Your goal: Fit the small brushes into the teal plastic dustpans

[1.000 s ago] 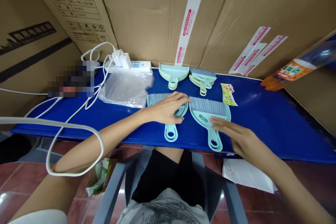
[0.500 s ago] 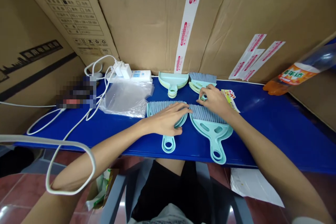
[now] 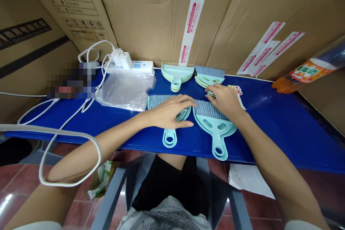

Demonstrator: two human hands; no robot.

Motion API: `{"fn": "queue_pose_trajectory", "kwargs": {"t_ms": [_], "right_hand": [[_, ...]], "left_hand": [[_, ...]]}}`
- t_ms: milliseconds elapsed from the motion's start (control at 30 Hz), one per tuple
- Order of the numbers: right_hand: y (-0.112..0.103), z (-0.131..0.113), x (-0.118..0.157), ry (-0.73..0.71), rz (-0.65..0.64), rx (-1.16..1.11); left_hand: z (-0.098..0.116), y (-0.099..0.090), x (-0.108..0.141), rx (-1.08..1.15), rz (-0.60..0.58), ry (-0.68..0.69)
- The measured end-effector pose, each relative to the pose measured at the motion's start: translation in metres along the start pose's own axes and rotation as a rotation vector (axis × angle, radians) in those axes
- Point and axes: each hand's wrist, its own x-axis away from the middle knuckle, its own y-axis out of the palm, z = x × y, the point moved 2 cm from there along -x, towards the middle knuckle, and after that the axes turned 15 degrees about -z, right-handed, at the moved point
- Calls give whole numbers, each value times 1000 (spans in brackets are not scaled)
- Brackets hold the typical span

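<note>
— Where are the hands, from where you stand?

— The left hand lies flat and loose, palm down, on the near-left brush. It grips nothing; it only presses. The right hand reaches further back, its fingertips on the handle of the stack of brushes by the cardboard wall.

— Has the right hand closed on that handle?

— I can't tell. The fingers curl toward it, but the hand's own back hides the pinch.

— Which way do the brushes lie?

— All alike: bristles toward the wall, handles toward the person. The stack sits straight ahead of the right hand, just behind the near-right brush, whose bristles pass under the wrist. The right hand is clearly the nearer one to the stack.

— Anything else around?

— A stack of dustpans beside the brushes, clear bags to the left, a power strip, and a paper card half covered by the right hand. A bottle lies at the right edge of the blue table, cut off by the frame.
</note>
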Motion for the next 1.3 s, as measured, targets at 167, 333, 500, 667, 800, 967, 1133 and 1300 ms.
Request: {"fn": "queue_pose_trajectory", "kwargs": {"t_ms": [167,333,500,667,800,967,1133,1300], "right_hand": [[0,1,3,-19,28,100],[1,1,6,-10,45,161],[-3,-1,11,3,63,129],[-9,5,13,75,138,23],[-5,12,9,40,139,-13],[4,14,4,-39,69,-27],[9,16,1,-75,-12,-30],[13,15,-1,-94,-19,-48]], "left_hand": [[-24,-39,7,-21,461,-112],[-58,-47,14,-106,511,-287],[-66,-34,11,-139,385,-247],[-68,-32,11,-179,373,-227],[-66,-32,11,-202,368,-230],[-62,-32,11,-232,364,-244],[-61,-31,11,-242,355,-246],[-62,-31,11,-254,358,-244]]}}
